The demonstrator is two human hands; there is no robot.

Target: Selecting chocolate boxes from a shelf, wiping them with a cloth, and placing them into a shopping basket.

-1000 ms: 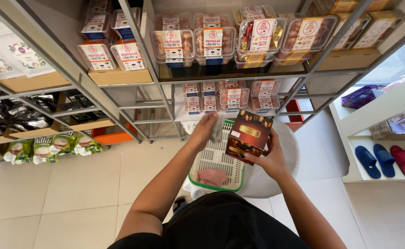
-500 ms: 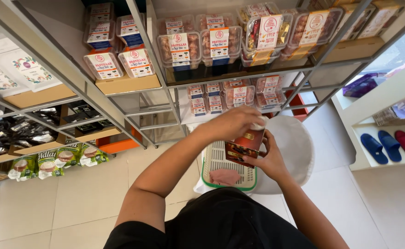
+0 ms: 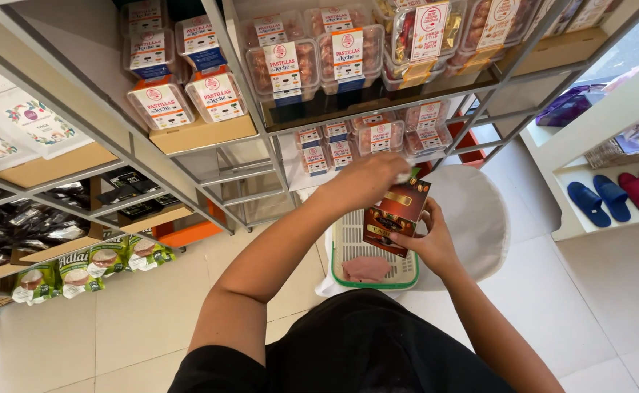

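box: dark red box (image 3: 396,216) is held upright between both hands, above the green-rimmed basket (image 3: 342,256) | right hand (image 3: 430,244) clamped on lower edge; left hand (image 3: 366,180) closed over top corner | progress: box is lifted but not yet shelved or set down; placing is judged left

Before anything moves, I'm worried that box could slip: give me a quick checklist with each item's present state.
1. Right hand holds the dark red box from below: ok.
2. Left hand rests on the box's top edge: ok.
3. Box is above the green-rimmed basket: ok.
4. Basket has room; only a pink item lies in it: ok.
5. How firm either grip is: cannot tell.
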